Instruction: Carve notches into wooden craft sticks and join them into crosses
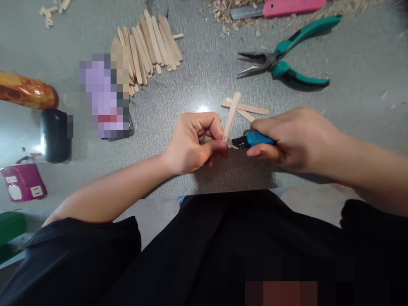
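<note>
My left hand [194, 142] is closed in a pinch around the lower end of a wooden craft stick [232, 114], which points up and away from me. My right hand [291, 138] is wrapped around a blue utility knife [251, 139], and the knife's blade tip meets the stick right beside my left thumb. Both hands hover over the grey table near its front edge. Two more wooden sticks [251, 109] lie flat on the table just behind the held one.
A pile of several wooden sticks [149, 44] lies at the back centre. Green-handled pliers [287, 63] rest at the back right, a pink knife [280, 7] and wood shavings [223, 12] beyond. A black object [55, 135] and magenta item [22, 182] sit left.
</note>
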A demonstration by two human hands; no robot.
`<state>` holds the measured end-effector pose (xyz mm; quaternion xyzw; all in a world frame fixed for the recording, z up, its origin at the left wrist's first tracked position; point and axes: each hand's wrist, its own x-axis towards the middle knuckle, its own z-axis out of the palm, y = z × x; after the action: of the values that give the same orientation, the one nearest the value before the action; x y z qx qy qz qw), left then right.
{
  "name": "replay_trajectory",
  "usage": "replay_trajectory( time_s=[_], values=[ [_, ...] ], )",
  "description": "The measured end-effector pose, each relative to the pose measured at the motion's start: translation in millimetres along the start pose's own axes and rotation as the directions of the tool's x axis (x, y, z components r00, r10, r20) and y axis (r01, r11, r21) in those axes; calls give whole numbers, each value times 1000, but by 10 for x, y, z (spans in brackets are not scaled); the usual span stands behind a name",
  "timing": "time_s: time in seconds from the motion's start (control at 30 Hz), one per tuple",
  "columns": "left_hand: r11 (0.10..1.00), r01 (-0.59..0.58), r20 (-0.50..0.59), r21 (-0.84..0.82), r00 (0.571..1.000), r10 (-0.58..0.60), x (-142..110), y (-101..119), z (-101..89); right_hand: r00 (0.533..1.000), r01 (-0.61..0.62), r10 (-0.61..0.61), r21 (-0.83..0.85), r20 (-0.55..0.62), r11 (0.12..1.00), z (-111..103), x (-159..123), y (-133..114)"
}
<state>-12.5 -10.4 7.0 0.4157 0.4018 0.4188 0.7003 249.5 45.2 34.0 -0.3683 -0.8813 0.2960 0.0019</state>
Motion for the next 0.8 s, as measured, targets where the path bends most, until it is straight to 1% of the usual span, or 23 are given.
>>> replay_trajectory(
  time_s=[0.1, 0.2, 0.27, 0.37, 0.43, 0.53, 0.8],
  values=[
    [1000, -2, -37, 9, 999, 2, 14, 18, 28, 999, -31, 31, 10, -26, 999, 2, -2, -43],
    [998, -10, -48, -56, 999, 7, 42, 44, 33, 995, -68, 66, -20, -72, 998, 13, -11, -43],
    [996, 1, -33, -87, 999, -4, 62, 58, 10, 993, -52, 45, -54, -113, 997, 10, -24, -25],
    [995, 60, 1, -81, 998, -60, 85, 78, -46, 982, 4, -12, -41, -187, 999, -17, -49, -9],
    [994, 81, 22, -77, 997, -80, 94, 93, -73, 982, -16, 10, -31, -189, 999, -36, -53, -18],
    [993, 87, 42, -75, 996, -84, 96, 118, -75, 982, -81, 69, -64, -176, 995, -38, -33, -38],
    [989, 119, 10, -89, 993, -119, 74, 123, -38, 980, -122, 104, -99, -172, 988, -38, 8, -87]
  ],
)
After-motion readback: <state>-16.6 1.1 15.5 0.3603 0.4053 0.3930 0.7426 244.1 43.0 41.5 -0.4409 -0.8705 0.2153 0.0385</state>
